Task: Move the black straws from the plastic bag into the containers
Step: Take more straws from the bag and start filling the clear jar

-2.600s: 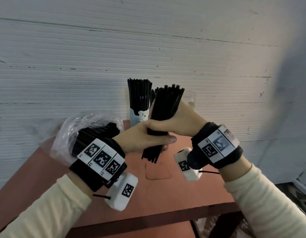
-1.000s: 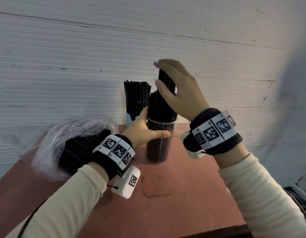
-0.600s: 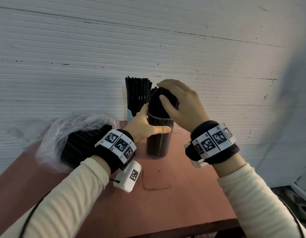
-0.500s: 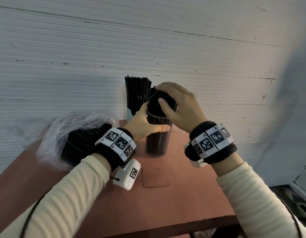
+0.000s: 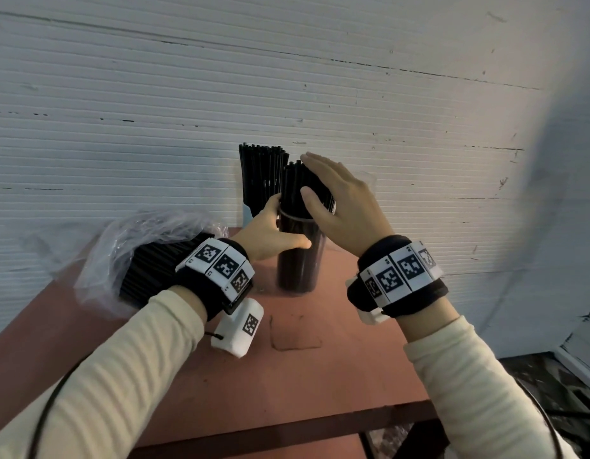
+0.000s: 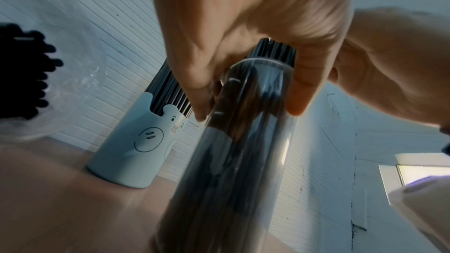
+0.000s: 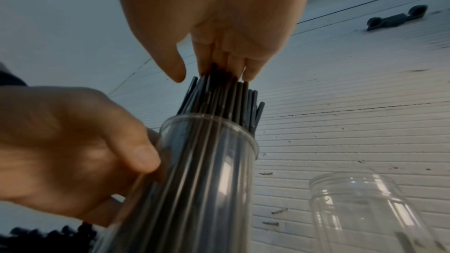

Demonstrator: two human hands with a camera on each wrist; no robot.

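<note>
Three containers stand on the worktop [image 5: 336, 366]: a clear tube [image 5: 298, 256], a blue cup [image 6: 136, 147] and an empty jar [image 7: 365, 209]. Left hand [image 5: 270, 231] grips the tube. Right hand [image 5: 340, 207], fingers [image 7: 219, 53] straight, presses the straws [image 5: 295, 190] in the tube. The bag [image 5: 131, 253] lies left, straws inside.

Clear cylinder container [image 5: 298, 260] stands upright on the worktop, packed with black straws [image 5: 297, 190] poking out past its rim. Behind it, a pale blue bear-print cup [image 6: 136, 147] – also full of straws. Crinkly plastic bag [image 5: 121, 256] lies left with more straws [image 5: 154, 270] – an empty clear jar [image 7: 365, 205] sits right.
</note>
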